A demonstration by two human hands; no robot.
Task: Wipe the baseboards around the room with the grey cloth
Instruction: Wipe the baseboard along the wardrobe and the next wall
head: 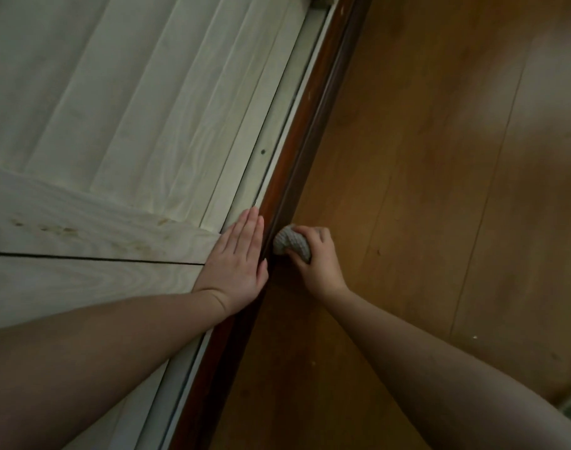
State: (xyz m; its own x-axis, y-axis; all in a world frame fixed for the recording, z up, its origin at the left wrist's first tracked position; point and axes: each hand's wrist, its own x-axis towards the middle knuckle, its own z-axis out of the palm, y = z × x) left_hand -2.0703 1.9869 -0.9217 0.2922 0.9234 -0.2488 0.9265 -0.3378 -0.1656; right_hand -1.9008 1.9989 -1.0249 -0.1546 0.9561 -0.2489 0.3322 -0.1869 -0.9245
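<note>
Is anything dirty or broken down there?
A little. The pale wood panel has brownish smudges left of the left hand, and pale specks dot the dark baseboard. Nothing looks broken. The right hand presses the grey cloth to the baseboard.

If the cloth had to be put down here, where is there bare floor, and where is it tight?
The wooden floor right of the dark baseboard is bare all along the wall. It is tight only at the baseboard, where the right hand grips the grey cloth and the left hand rests flat on the pale wall panelling.
</note>
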